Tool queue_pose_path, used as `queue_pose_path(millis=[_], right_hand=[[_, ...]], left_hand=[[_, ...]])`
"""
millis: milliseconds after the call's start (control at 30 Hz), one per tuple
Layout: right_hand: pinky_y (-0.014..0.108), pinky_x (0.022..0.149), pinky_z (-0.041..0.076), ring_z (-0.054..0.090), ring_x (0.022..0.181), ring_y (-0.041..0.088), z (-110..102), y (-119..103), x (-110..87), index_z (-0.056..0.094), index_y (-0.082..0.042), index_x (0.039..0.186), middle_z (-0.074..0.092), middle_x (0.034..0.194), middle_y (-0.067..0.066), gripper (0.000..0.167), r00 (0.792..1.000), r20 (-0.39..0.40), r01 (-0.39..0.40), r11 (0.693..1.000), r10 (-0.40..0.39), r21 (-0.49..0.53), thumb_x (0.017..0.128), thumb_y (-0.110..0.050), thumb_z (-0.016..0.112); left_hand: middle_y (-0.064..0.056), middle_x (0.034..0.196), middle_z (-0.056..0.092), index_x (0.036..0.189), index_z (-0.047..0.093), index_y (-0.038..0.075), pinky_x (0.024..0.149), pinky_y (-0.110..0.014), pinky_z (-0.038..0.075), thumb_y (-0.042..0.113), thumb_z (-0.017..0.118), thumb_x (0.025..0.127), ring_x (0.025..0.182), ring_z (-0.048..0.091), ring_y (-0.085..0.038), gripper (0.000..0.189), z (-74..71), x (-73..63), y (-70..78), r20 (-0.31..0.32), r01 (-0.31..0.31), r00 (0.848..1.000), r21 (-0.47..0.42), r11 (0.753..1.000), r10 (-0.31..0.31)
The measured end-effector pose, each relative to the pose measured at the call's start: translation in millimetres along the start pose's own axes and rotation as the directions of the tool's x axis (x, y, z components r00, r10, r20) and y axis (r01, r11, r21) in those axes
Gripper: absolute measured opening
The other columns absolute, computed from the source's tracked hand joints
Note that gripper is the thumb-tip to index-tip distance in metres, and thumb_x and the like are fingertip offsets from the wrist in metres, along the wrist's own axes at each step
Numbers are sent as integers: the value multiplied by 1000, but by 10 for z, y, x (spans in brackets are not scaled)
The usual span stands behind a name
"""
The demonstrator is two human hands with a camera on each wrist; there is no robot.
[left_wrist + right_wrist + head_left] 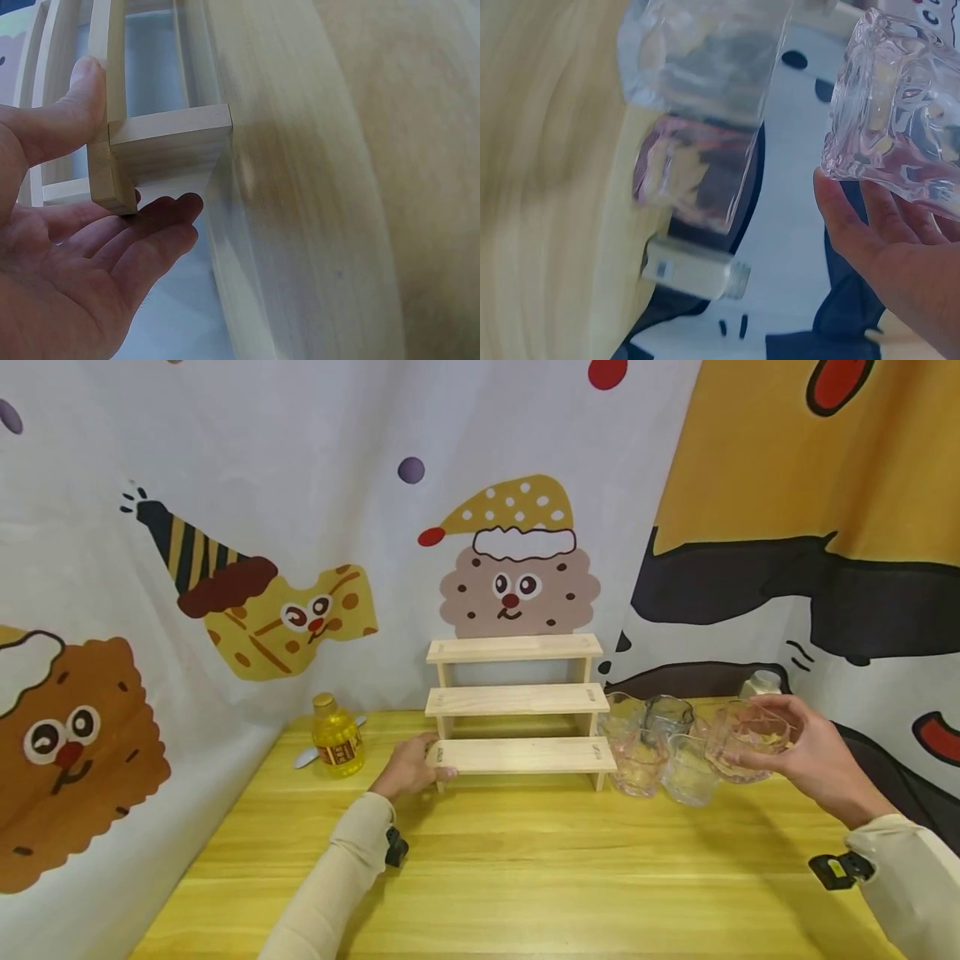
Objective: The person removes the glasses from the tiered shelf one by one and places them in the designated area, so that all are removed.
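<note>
Head view: clear faceted glass cup (750,737) held aloft just right of the glass cluster, clamped in the right hand (813,752), fingers curled round its wall. Judged rigid, smooth, slippery, breakable; best taken round the side wall, not by the rim. Right wrist view: same cup (900,120) resting against the fingertips (855,225). Below and left, stood on the yellow wooden table (525,877): pink-tinted glass (637,764) and other clear tumblers (686,772), touching. Further left, three-step pale wooden rack (517,702), its lowest shelf end pinched by the left hand (408,768), thumb on top. Beyond, small yellow bottle (337,737) by the cartoon curtain (225,527).
</note>
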State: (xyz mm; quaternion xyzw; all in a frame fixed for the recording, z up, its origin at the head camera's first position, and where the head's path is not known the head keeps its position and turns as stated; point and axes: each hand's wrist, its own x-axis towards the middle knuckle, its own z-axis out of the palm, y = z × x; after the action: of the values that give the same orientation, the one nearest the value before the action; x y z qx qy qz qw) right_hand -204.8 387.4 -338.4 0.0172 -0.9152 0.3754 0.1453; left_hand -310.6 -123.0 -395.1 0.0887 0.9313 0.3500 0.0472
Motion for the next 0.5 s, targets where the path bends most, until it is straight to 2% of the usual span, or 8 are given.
queue_pose_path(millis=[100,167,267,333,400,433,500], right_hand=[[67,88,42,41,96,-21,-45,72,-14,34,-9,147,45,110,-34,84,999,-10,-40,999,40,15,84,-35,82],[72,91,38,39,95,-21,-64,114,-7,30,-6,150,44,109,-34,89,998,-21,-57,998,58,22,84,-37,82],[73,93,36,35,94,-21,-74,179,17,26,-2,152,46,112,-27,96,996,-33,-85,996,85,16,83,-39,82],[72,92,36,33,94,-21,-74,227,37,25,1,152,51,118,-13,99,994,-37,-100,995,100,5,82,-39,83],[71,91,37,32,94,-18,-73,279,53,25,3,151,53,127,6,99,993,-39,-113,994,113,-10,82,-37,84],[70,91,38,35,95,-14,-73,307,59,24,5,151,51,132,16,99,993,-37,-116,993,115,-21,83,-36,83],[69,88,40,46,100,2,-70,357,71,23,8,150,45,139,30,97,992,-35,-124,991,122,-46,85,-34,82]], left_hand=[[-20,134,62,148,47,3,100,-49,51,28,80,87,116,63,-33,74,1,4,0,-2,2,1000,4,1000,-2],[-20,134,62,148,47,4,101,-49,51,28,80,87,117,62,-33,74,-2,9,4,-7,3,1000,3,1000,-3],[-19,132,63,147,48,3,100,-48,51,27,81,87,116,63,-31,72,-7,13,11,-14,2,1000,1,1000,-2],[-19,132,63,146,49,4,99,-48,51,27,80,87,114,63,-31,72,-8,11,15,-14,6,1000,-1,1000,-6],[-19,132,63,146,49,4,99,-48,51,27,80,87,114,63,-30,71,-5,7,16,-12,9,1000,-3,1000,-9],[-19,132,63,146,49,4,99,-48,51,27,80,87,114,63,-30,71,-2,5,16,-9,10,1000,-3,1000,-10],[-19,133,63,147,49,4,99,-48,51,28,81,87,114,63,-31,72,5,3,14,-6,11,1000,-2,1000,-11]])
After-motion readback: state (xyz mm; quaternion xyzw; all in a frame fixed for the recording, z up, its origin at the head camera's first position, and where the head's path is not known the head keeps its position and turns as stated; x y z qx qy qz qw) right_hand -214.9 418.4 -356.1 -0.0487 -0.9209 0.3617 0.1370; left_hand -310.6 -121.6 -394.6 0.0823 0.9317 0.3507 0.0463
